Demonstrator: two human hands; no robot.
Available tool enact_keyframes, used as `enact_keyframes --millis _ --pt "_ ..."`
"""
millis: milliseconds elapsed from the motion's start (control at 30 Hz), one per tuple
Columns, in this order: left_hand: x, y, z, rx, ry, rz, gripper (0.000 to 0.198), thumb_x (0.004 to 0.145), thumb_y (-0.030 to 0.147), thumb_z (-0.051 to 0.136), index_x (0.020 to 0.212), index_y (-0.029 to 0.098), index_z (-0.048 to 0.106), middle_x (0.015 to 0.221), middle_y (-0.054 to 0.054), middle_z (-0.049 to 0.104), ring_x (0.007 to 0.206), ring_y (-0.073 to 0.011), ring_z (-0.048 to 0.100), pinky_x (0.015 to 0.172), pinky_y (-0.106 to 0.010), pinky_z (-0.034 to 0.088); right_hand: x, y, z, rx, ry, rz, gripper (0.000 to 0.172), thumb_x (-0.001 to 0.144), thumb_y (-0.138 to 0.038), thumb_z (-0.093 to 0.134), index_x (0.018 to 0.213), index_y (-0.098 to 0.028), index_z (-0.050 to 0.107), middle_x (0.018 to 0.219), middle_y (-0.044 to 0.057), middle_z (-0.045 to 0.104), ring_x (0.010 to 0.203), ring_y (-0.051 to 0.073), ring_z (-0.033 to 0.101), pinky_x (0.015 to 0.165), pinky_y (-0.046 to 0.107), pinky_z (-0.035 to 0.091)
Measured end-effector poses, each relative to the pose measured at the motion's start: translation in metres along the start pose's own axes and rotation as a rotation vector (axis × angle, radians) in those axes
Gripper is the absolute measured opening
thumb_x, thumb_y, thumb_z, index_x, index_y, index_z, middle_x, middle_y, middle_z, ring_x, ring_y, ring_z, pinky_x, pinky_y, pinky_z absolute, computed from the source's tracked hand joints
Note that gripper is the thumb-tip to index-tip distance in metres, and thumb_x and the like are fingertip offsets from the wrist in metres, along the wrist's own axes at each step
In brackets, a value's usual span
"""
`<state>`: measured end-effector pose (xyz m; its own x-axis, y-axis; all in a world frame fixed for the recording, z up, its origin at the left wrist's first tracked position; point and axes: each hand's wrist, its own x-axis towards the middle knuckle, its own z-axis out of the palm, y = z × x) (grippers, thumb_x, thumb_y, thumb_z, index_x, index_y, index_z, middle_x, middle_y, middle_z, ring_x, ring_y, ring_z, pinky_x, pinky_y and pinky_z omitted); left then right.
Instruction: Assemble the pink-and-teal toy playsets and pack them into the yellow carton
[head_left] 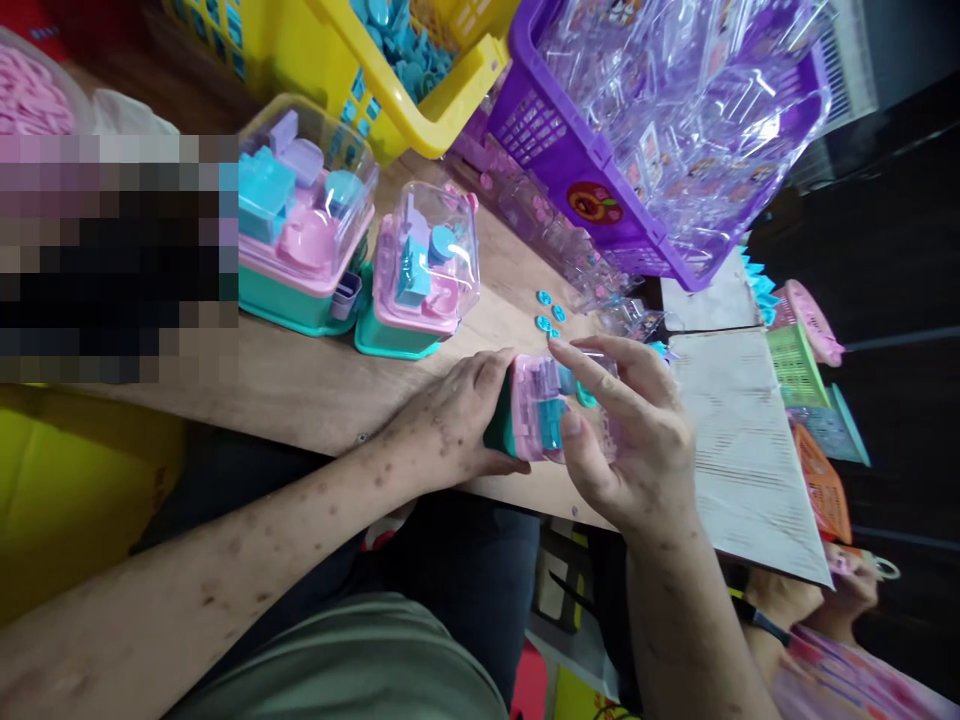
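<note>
My left hand [469, 415] is wrapped round the base of a small toy box [531, 410] at the table's near edge. The box lies on its side, with a green base, a pink top and small blue and purple toy pieces on it. My right hand [649, 440] curves over the box's clear plastic lid [606, 368], thumb and fingers on opposite sides of it. Part of the lid is hidden behind that hand. Just beyond the fingers, several small blue discs [544, 298] lie on the wooden table [495, 275].
Two lidded toy boxes stand left, a small one [420, 270] and a larger one [307, 220]. Behind are a yellow basket [420, 125] of blue parts and a purple basket [585, 150] of clear covers. At right lies white cardboard [750, 450]; another person's hands [787, 600] show beyond.
</note>
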<state>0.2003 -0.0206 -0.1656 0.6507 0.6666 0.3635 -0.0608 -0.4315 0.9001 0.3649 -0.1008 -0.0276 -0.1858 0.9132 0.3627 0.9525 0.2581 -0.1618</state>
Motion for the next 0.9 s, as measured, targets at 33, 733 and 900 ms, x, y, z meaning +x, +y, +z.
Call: enact_keyframes --millis 33,733,900 --pt "0.0 -0.001 0.0 0.0 0.001 0.001 0.107 0.074 0.036 0.104 0.161 0.03 0.041 0.158 -0.017 0.063 0.15 -0.0438 0.062 0.124 -0.067 0.056 0.0 0.0 0.0 0.0 -0.007 0.004 0.056 0.101 -0.028 0.067 0.156 -0.036 0.073 0.141 0.012 0.07 0.127 0.036 0.072 0.107 0.056 0.064" --pt "0.003 0.0 -0.002 0.056 -0.044 0.027 0.116 0.068 0.037 0.109 0.16 0.019 0.04 0.159 -0.026 0.06 0.151 -0.0486 0.061 0.125 -0.07 0.054 -0.024 0.02 0.015 0.283 -0.057 0.172 0.049 0.12 -0.05 0.054 0.165 -0.033 0.061 0.16 0.011 0.065 0.151 0.033 0.061 0.131 0.06 0.049" --pt "0.0 -0.005 -0.001 0.055 -0.051 0.051 0.117 0.073 0.042 0.107 0.164 0.019 0.035 0.162 -0.026 0.057 0.154 -0.047 0.058 0.129 -0.069 0.049 -0.026 0.023 0.01 0.389 -0.144 0.247 0.053 0.12 -0.06 0.052 0.167 -0.037 0.057 0.174 0.008 0.055 0.167 0.032 0.045 0.142 0.059 0.035"
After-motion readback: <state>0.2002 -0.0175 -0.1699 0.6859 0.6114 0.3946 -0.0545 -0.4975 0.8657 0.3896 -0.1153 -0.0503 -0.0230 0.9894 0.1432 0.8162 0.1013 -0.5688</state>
